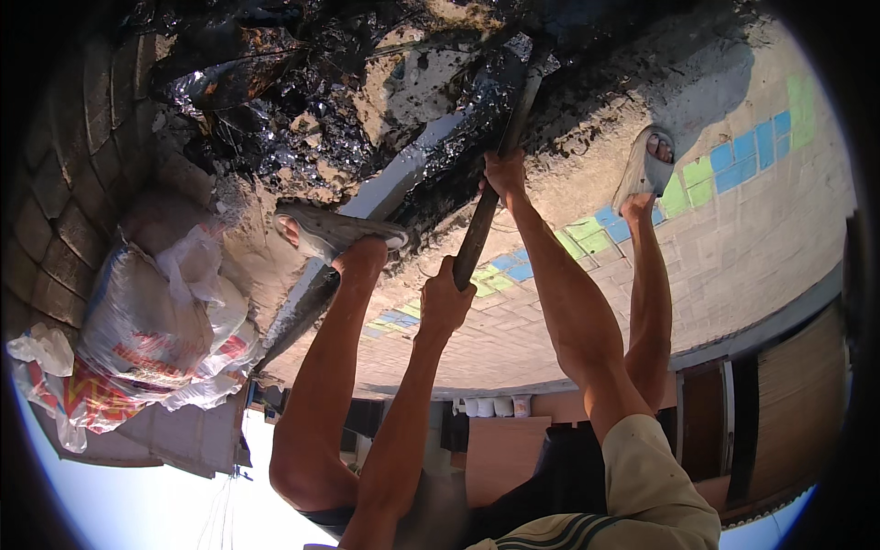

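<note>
Head camera, looking down on a bent person at a gutter, bright sun, hard shadows. Both hands on one long pole, which slants from the near middle of the scene toward the far right. Left hand closed in a fist around the pole's near end. Right hand wrapped around the shaft farther along, well apart from the left. Neither hand spread; fingers curl around the shaft. Pole's far end sits in shadow, at wet black muck; shape of that end too dark to tell.

Pale gutter edge runs from near left to far right, left of the pole. Beyond it, far left, a glossy black heap with lighter lumps mixed in.

Feet set wide: left sandal at the gutter edge, right sandal on the paving, both grey. Band of blue and green tiles crosses the paving, passing just beside the right sandal. Full plastic sack, white with red print, near left, beside a block wall. Person's sleeve beige, near right.
</note>
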### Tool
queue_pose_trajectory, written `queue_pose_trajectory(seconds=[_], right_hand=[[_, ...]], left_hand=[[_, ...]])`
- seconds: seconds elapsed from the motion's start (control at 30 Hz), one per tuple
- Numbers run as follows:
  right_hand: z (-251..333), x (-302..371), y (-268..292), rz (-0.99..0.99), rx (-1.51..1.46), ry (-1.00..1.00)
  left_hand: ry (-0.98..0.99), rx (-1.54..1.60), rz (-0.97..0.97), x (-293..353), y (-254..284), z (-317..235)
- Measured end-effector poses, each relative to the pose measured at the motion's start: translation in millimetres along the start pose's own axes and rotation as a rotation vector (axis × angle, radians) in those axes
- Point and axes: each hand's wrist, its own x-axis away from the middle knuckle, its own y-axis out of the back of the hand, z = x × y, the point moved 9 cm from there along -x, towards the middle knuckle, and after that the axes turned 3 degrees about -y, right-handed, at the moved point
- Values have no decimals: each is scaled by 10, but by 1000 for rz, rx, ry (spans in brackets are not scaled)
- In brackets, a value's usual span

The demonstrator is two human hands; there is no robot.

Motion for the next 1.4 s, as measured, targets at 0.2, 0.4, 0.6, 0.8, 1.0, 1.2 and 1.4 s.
queue_pose_trajectory(seconds=[0.2, 0.4, 0.6, 0.8, 1.0, 1.2, 1.4], right_hand=[[131, -16, 136, 112, 4, -65], [467, -306, 413, 221, 146, -185], [-26, -234, 72, 242, 63, -176], [157, 36, -244, 197, -297, -255], [194, -68, 87, 271, -229, -254], [-84, -27, -98, 185, -187, -178], [-29, -80, -602, -24, -218, -264]], left_hand=[[32, -81, -10, 134, 84, -636], [2, 49, 26, 159, 48, -1392], [38, -66, -43, 229, 115, -916], [-39, -500, -72, 172, 715, -1082], [-39, -475, -60, 249, 505, -1446], [-37, -289, -61, 259, 533, -1022], [-59, -385, 94, -124, 1279, -758]])
